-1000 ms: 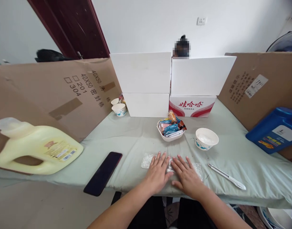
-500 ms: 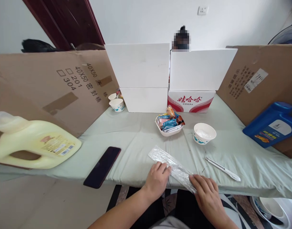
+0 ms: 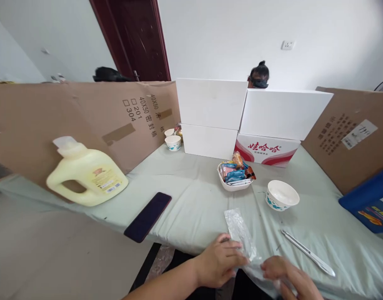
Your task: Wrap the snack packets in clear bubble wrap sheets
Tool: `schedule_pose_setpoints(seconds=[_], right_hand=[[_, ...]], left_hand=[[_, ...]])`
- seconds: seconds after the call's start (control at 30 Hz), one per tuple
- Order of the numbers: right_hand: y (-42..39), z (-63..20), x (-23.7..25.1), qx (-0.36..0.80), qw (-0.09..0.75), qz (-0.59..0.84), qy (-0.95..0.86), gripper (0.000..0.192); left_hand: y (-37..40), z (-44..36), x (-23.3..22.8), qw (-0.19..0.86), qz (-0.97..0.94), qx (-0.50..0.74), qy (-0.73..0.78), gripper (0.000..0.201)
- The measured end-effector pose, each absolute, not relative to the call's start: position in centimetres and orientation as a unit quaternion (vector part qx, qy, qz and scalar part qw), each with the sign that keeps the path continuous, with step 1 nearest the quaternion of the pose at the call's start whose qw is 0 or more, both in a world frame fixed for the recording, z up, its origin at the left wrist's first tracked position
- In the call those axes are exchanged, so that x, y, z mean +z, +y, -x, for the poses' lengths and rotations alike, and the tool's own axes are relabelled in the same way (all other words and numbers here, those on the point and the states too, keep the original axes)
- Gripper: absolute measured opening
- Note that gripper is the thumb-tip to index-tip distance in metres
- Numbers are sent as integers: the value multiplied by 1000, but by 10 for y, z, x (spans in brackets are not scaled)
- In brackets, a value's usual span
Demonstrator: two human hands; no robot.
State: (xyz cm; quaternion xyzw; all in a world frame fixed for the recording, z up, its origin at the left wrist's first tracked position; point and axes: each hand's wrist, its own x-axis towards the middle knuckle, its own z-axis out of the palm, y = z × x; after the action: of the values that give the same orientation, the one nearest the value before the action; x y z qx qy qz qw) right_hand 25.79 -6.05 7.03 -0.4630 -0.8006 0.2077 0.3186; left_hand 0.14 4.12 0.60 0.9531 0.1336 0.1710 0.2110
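Note:
A folded strip of crinkled clear plastic wrap (image 3: 240, 233) runs from the green cloth toward the front table edge, where its near end bends downward. My left hand (image 3: 221, 260) grips the strip's left side with its fingers closed over it. At the near end, my right hand (image 3: 287, 271) has its fingers curled around the loose plastic; some fingertips are hidden. To the right lies a slim white and grey pen-like tool (image 3: 308, 253), apart from both hands. Beyond the strip are a white tray of wrapped snacks (image 3: 232, 185) and a white paper bowl (image 3: 282, 196) with a blue-green pattern.
A dark phone (image 3: 147, 216) lies left near the table edge. A yellow detergent jug (image 3: 88, 173) and a blue bottle (image 3: 368, 202) stand at the sides. White boxes (image 3: 212, 104) and brown cardboard (image 3: 116, 100) wall the table. A person (image 3: 259, 75) is behind the boxes.
The view has swung left and up. The strip's near end is now bent over the edge, and my right hand has moved from lying flat on it to gripping it lower down.

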Motion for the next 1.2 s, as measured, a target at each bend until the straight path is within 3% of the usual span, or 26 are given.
schedule_pose_setpoints(seconds=[0.07, 0.2, 0.43, 0.57, 0.7, 0.9, 1.2], right_hand=[[-34, -243, 77, 280, 333, 511, -741, 20], [31, -220, 62, 312, 333, 582, -673, 29], [75, -186, 20, 148, 229, 674, -686, 26], [70, -176, 9, 97, 188, 695, -688, 27], [68, -171, 7, 63, 156, 706, -688, 24], [68, -170, 15, 55, 121, 707, -694, 14], [75, -178, 32, 61, 120, 703, -699, 16]], left_hand=[[42, -1, 5, 242, -947, 158, 139, 51], [46, -2, 4, 259, -944, 161, 124, 43], [47, -5, 3, 288, -920, 229, 136, 50], [46, -4, 8, 306, -892, 298, 148, 25], [64, -7, 20, 253, -866, 359, 238, 12], [101, -20, 13, 142, -910, 302, 247, 12], [98, -19, 8, 137, -887, 318, 305, 14]])
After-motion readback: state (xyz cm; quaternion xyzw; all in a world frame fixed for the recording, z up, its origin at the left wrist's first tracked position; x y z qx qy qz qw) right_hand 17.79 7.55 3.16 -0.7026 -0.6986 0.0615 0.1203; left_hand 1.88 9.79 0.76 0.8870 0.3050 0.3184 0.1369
